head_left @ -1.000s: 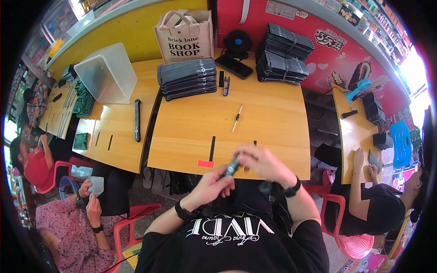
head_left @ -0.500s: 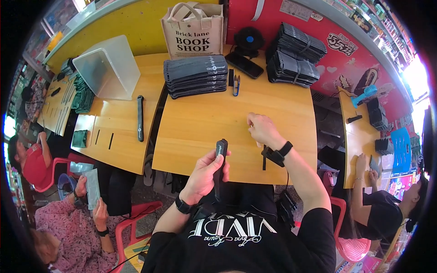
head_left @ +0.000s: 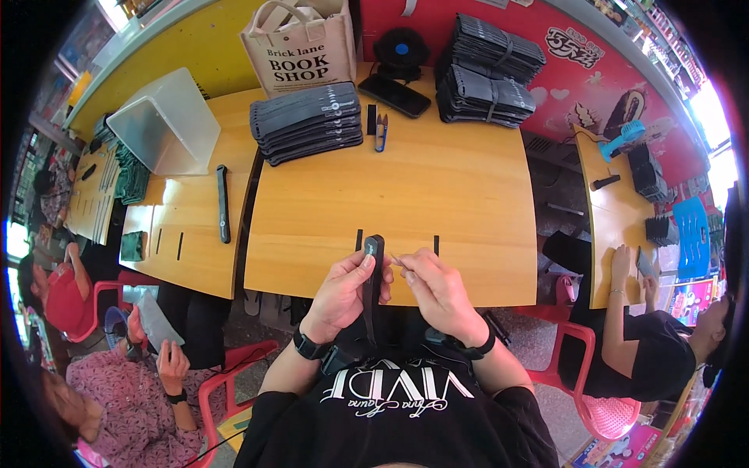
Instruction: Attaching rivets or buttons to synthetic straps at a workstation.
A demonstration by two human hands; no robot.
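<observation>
Looking down from the head camera, the left hand (head_left: 343, 292) is gripping a long black strap (head_left: 372, 281) just below the middle of the frame, thumb pressed near its rounded grey-tipped upper end, fingers wrapped tight round it. The strap is standing nearly upright, its lower part running down toward the black shirt. The right hand (head_left: 437, 290) is sitting just beside it, thumb and forefinger pinched together on a small thin pale piece (head_left: 396, 261) whose tip is pointing at the strap; what that piece is, I cannot tell.

Both hands are hovering over the near edge of the wooden table (head_left: 468, 187). 2 short dark strips are lying on the table near that edge, 1 (head_left: 359, 239) just left of the strap's top and 1 (head_left: 436, 245) to the right.

Toward the upper middle of the frame, a stack of grey-black straps (head_left: 308, 122) is lying beside small blue-handled snips (head_left: 380, 132) and a dark phone (head_left: 394, 95). Behind them, a canvas tote bag (head_left: 300, 43) is standing at the top, with 2 bundled piles of straps (head_left: 488, 70) at the upper right. A clear plastic bin (head_left: 164, 121) is tilting at the upper left.
</observation>
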